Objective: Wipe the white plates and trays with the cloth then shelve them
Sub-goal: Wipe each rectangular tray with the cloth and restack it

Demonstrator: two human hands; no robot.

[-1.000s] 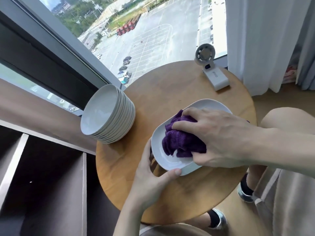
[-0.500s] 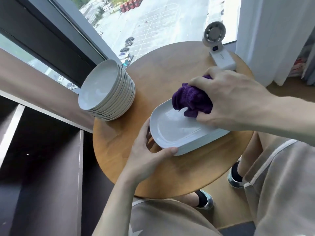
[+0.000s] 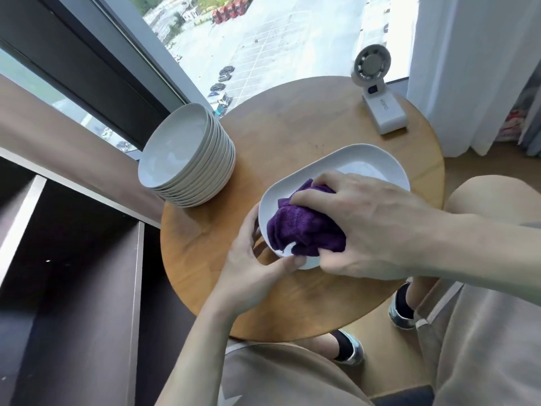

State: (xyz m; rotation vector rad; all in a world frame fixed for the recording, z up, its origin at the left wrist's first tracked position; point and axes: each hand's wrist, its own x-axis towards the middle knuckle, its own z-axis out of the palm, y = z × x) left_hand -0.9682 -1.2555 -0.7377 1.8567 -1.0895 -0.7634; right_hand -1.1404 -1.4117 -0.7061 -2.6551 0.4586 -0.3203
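A white oblong tray (image 3: 354, 162) sits tilted over the round wooden table (image 3: 292, 136). My left hand (image 3: 251, 271) grips the tray's near left rim, thumb on the edge and fingers underneath. My right hand (image 3: 369, 227) grips a bunched purple cloth (image 3: 304, 230) and presses it into the near end of the tray. A stack of several white round plates (image 3: 187, 159) stands at the table's left edge, apart from both hands.
A small white desk fan (image 3: 380, 95) stands at the table's far right. A dark shelf unit (image 3: 73, 273) with open compartments lies to the left, below a wooden ledge. A window is behind the table and a white curtain (image 3: 468, 68) hangs at right. My knees flank the table.
My right hand drew the purple cloth from the tray's far end back to its near end. My left hand kept its grip on the rim. The view shifted slightly.
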